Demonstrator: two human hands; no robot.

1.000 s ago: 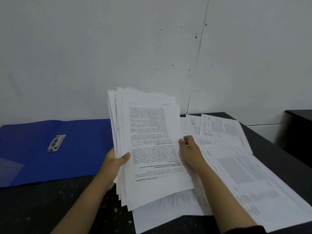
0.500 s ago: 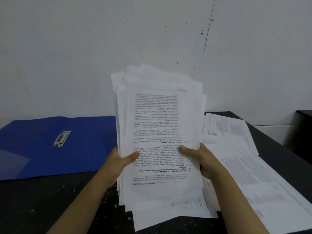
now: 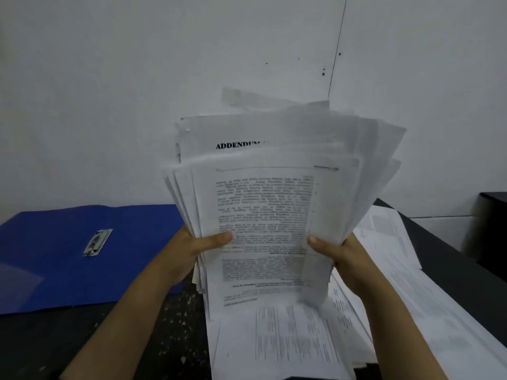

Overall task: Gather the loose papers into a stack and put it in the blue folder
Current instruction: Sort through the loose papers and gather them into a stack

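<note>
A thick, uneven stack of printed papers (image 3: 263, 204) stands nearly upright above the table, its sheets fanned out at the top. My left hand (image 3: 192, 248) grips its left edge with the thumb on the front sheet. My right hand (image 3: 337, 250) grips the right edge the same way. The blue folder (image 3: 68, 256) lies open and flat on the table to the left, with a metal clip (image 3: 97, 242) on its inside. More loose papers (image 3: 288, 344) lie on the table under and to the right of the stack.
The table (image 3: 164, 338) is dark and speckled. A white wall (image 3: 137, 78) rises right behind it. Several sheets (image 3: 411, 283) spread toward the table's right edge. A dark piece of furniture (image 3: 493, 229) stands at the far right.
Both hands have raised the stack and tipped it from leaning to nearly upright. The right hand moved from the sheet's face to grip the right edge. The top sheets have fanned out.
</note>
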